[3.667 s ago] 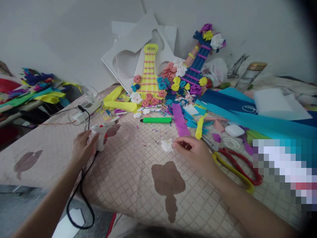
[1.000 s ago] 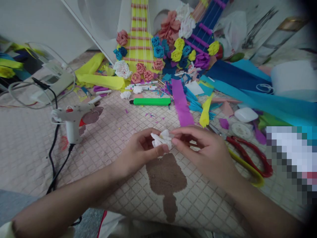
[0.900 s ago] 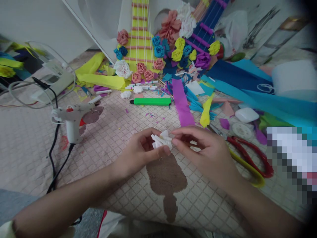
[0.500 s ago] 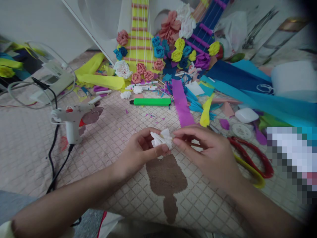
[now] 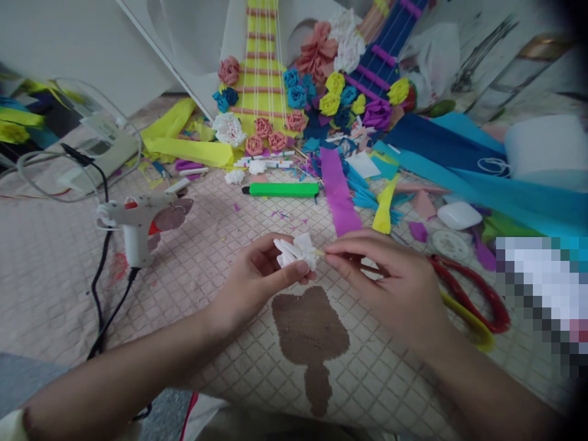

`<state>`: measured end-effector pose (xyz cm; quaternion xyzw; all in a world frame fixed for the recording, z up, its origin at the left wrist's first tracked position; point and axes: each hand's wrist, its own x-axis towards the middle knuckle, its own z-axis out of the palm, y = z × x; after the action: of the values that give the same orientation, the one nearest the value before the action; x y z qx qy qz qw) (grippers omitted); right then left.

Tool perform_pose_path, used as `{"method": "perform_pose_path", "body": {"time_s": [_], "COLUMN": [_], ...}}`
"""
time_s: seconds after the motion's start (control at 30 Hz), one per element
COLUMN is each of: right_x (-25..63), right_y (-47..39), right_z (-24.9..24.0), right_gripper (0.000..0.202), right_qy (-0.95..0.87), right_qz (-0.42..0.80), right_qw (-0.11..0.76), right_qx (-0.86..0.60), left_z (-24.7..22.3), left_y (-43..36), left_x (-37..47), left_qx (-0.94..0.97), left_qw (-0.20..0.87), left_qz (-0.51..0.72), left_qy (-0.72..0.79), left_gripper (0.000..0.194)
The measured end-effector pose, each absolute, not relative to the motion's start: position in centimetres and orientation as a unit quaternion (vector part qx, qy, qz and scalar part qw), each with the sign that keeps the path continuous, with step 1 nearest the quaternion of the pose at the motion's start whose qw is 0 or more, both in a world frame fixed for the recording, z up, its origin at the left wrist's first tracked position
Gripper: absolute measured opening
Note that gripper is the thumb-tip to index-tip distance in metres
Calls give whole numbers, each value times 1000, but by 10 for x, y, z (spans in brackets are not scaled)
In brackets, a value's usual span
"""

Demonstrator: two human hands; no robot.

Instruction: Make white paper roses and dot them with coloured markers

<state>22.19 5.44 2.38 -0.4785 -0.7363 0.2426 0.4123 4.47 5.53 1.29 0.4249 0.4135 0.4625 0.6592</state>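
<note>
A small white crumpled paper flower is pinched between the thumb and fingers of my left hand. My right hand grips a thin wooden stick between thumb and forefinger. The stick's pale tip points left and meets the flower's right side; whether it enters the folds I cannot tell. Both hands are held above the quilted table cover, over a brown worn patch. Red-handled scissors lie partly behind my right hand, beside a yellow handle loop.
A white glue gun with a black cord stands at left. A green marker and a purple paper strip lie beyond my hands. Behind are yellow and blue guitar-shaped crafts with paper flowers. Blue paper covers the right.
The stick's tip has drawn slightly rightward from the white flower, showing more of its pale end. My right hand has shifted a little right; my left hand still holds the flower.
</note>
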Motion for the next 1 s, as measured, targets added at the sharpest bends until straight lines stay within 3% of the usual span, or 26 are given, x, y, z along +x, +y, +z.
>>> {"method": "perform_pose_path", "body": {"time_s": [0.33, 0.8, 1.0], "right_x": [223, 222, 223], "right_y": [56, 57, 56], "right_z": [28, 23, 21], "right_gripper": [9, 14, 13], "right_qy": [-755, -766, -766], "right_qz": [194, 122, 130], "right_qw": [416, 447, 443], "right_qx": [-468, -446, -448], "left_z": [15, 12, 9], "left_y": [55, 57, 61], "left_x": [42, 40, 36], "left_qx": [441, 411, 388], "left_qw": [654, 676, 719], "left_qz": [447, 485, 468], "left_qy": [422, 373, 338], "left_gripper": [9, 19, 8]}}
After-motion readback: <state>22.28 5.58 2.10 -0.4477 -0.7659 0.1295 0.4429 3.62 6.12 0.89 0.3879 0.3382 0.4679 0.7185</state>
